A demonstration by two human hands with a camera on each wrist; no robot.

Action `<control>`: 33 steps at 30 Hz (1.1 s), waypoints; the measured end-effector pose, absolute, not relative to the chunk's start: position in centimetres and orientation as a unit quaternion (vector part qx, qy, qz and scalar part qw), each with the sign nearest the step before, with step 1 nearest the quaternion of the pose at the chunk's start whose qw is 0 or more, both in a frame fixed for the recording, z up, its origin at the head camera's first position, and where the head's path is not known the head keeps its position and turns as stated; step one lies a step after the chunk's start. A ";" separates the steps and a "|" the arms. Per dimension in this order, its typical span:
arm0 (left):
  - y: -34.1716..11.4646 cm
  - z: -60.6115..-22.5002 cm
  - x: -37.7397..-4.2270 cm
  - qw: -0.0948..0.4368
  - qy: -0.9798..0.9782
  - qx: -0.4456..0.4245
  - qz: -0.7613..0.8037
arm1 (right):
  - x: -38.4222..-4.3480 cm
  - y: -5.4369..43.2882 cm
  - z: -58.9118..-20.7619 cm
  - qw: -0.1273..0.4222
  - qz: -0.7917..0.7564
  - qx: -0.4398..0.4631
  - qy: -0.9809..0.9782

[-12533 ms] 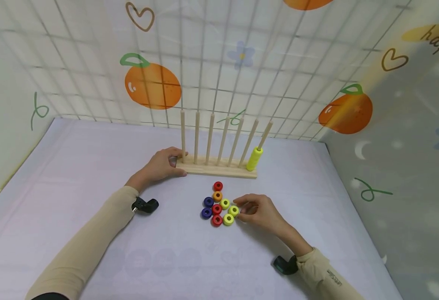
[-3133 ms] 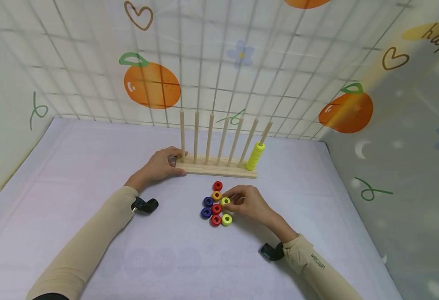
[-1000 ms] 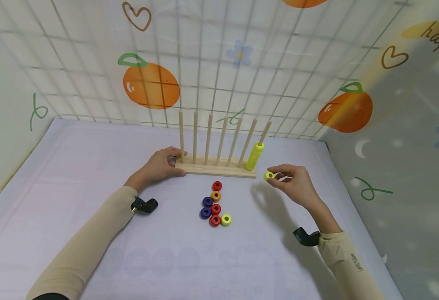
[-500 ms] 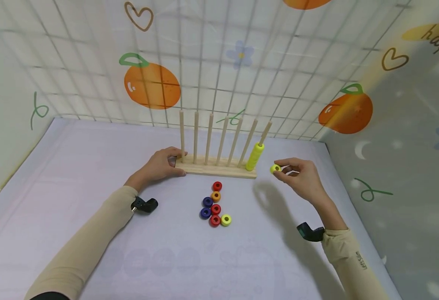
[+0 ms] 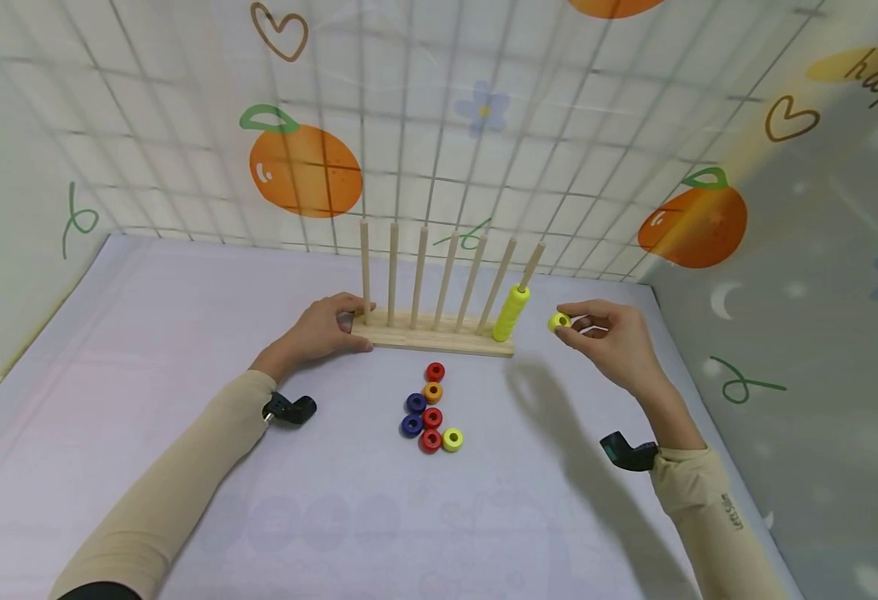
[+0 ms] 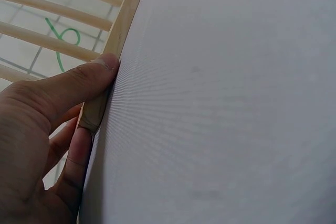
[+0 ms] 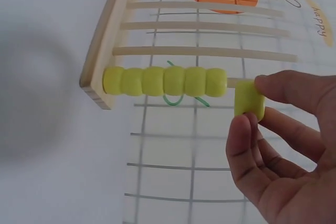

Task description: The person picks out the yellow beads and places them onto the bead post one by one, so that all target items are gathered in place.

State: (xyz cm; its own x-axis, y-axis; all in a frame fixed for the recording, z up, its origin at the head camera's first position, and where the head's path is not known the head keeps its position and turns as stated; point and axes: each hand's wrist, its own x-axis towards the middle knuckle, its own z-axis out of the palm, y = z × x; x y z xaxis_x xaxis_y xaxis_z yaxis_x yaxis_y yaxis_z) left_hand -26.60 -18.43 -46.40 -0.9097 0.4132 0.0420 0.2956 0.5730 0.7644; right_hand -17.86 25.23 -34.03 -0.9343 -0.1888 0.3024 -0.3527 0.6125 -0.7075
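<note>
My left hand (image 5: 324, 327) grips the left end of a wooden rack (image 5: 439, 337) that carries a row of upright pegs; in the left wrist view the thumb lies on the base's edge. Several yellow beads (image 7: 165, 81) are stacked on the rightmost peg, and the other pegs are bare. To the right of that peg, above the table, my right hand (image 5: 615, 342) pinches one yellow bead (image 5: 559, 322) between thumb and fingers. In the right wrist view this bead (image 7: 249, 99) overlaps the peg's upper part; the head view shows it apart from the peg.
In front of the rack lie loose beads: red (image 5: 435, 372), orange (image 5: 432, 392), dark blue (image 5: 412, 426) and a single yellow one (image 5: 452, 439). A white cloth covers the table (image 5: 296, 500). A printed curtain (image 5: 424, 125) hangs behind the rack.
My right hand picked a yellow bead from the loose group, carried it right, and has since raised it. The yellow stack grew taller earlier on. My left hand stays on the rack.
</note>
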 end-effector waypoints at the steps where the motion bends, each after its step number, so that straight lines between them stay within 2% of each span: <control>1: -18.4 -46.4 -26.6 0.071 0.884 0.202 0.415 | -17.9 25.2 -33.9 0.101 0.411 0.151 -0.893; 13: -18.4 -46.3 -26.6 0.074 0.880 0.199 0.424 | -18.3 24.8 -31.3 0.114 0.408 0.152 -0.893; 21: -18.5 -46.4 -26.7 0.078 0.878 0.200 0.427 | -19.0 24.5 -29.0 0.149 0.415 0.168 -0.882; 33: -18.6 -46.5 -26.7 0.069 0.877 0.207 0.429 | -19.9 23.6 -27.2 0.171 0.399 0.177 -0.883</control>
